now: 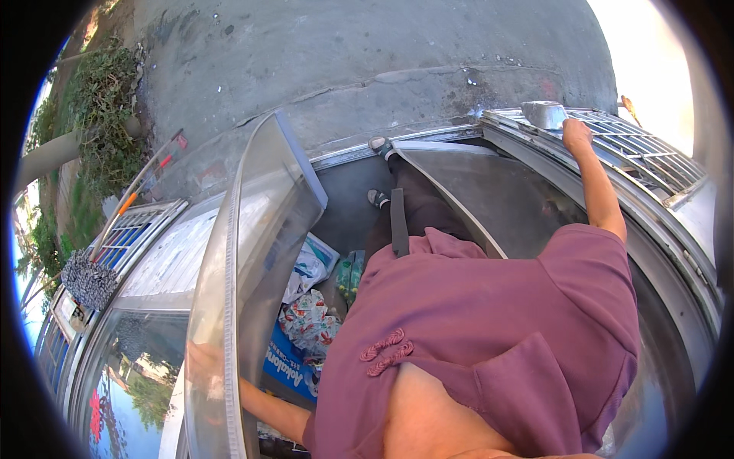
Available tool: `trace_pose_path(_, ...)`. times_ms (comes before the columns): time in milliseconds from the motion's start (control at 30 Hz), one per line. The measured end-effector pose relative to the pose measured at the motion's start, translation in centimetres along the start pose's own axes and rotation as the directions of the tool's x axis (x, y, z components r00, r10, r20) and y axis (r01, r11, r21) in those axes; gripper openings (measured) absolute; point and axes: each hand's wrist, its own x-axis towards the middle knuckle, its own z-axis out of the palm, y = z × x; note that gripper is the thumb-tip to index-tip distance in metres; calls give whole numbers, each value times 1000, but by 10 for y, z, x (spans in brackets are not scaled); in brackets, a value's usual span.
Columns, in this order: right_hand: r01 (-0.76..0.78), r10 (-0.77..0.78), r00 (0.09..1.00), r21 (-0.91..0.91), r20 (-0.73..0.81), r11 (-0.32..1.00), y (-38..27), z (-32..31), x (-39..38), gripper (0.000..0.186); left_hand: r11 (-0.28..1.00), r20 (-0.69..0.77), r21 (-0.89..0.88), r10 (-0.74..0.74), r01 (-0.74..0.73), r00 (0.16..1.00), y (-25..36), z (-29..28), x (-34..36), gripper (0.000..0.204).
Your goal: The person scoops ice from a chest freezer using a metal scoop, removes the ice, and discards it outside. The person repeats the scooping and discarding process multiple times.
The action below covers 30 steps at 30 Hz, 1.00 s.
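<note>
My right hand [577,135] is closed at the side of a silver-grey scoop-like vessel [544,115], beside the barred window on the right. The grip itself is partly hidden, and the vessel's exact kind is hard to make out. On the left, a translucent plastic door curtain [260,222] with a grey edge hangs between me and my left hand [205,363]. That hand shows only as a blur through the plastic, pressed near the curtain, so its fingers are not clear. A second curtain panel [451,199] sits to the right of my legs.
By my legs lie a printed plastic bag [310,321], a blue package [287,367] and a pack with green bottles [349,274]. A grey mop [88,279] leans at the left window. Beyond the doorway sill [336,157] stretches concrete ground [352,46], with bushes [111,92] to the left.
</note>
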Motion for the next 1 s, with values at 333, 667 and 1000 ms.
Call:
trace_pose_path(333, 11, -307, 934, 846, 182, 534, -22, -1, 10, 24, 999, -144, -27, 20, -24, 989, -5, 14, -13, 23)
trace_pose_path(667, -279, -838, 546, 941, -7, -190, -100, -49, -71, 28, 992, -145, -125, -30, 12, 989, 13, 4, 15, 21)
trace_pose_path(1000, 193, -946, 278, 955, 167, 225, -157, -78, -131, 22, 904, -242, -413, -226, 110, 944, 39, -27, 70, 42)
